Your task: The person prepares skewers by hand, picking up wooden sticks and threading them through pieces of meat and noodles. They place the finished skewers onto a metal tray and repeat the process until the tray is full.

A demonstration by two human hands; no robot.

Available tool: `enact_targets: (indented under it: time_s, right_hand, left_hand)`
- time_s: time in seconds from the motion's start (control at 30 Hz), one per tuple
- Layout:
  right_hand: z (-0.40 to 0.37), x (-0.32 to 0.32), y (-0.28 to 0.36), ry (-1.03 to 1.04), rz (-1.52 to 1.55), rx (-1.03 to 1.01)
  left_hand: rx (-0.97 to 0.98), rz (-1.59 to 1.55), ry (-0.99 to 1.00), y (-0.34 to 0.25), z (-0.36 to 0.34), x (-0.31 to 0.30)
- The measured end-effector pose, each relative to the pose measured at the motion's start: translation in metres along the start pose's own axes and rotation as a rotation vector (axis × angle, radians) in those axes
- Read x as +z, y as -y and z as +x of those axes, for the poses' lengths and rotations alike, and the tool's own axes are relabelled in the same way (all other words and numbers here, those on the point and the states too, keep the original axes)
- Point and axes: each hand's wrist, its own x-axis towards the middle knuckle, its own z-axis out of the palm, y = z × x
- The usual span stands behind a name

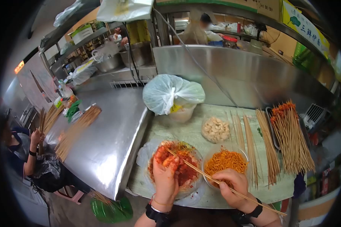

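At far left, a co-worker's hand [36,137] grips a bundle of sticks. The left hand [165,178] pinches red, chili-coated meat [166,159] over its bowl [185,144] on the tabletop [170,130]. The right hand [231,185] is clenched round a thin bamboo skewer [199,167], its tip at the meat. Orange shreds [225,160] and loaded skewers [291,140] lie to the right.

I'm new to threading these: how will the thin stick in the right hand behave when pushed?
The stick looks long and very thin, so probably light and apt to flex if pushed sideways. The left hand at its tip looks coated red and wet, so it is likely slippery there.
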Motion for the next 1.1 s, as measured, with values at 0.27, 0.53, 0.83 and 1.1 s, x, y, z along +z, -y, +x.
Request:
enact_targets:
  time_s: [0.27,0.53,0.83,1.1]
  right_hand:
    - [-0.022,-0.014,-0.013,-0.146,0.559,0.468]
    - [-0.034,-0.006,-0.015,-0.057,0.529,0.408]
    - [-0.038,-0.005,-0.022,-0.056,0.513,0.377]
    - [-0.047,-0.043,-0.034,-0.118,0.704,0.511]
  left_hand:
    - [0.006,-0.137,-0.066,-0.010,0.007,-0.012]
    - [-0.016,-0.113,-0.081,-0.009,0.007,-0.005]
    - [0.048,-0.111,-0.089,-0.007,0.010,-0.011]
    - [0.272,0.538,-0.062,0.000,0.021,-0.057]
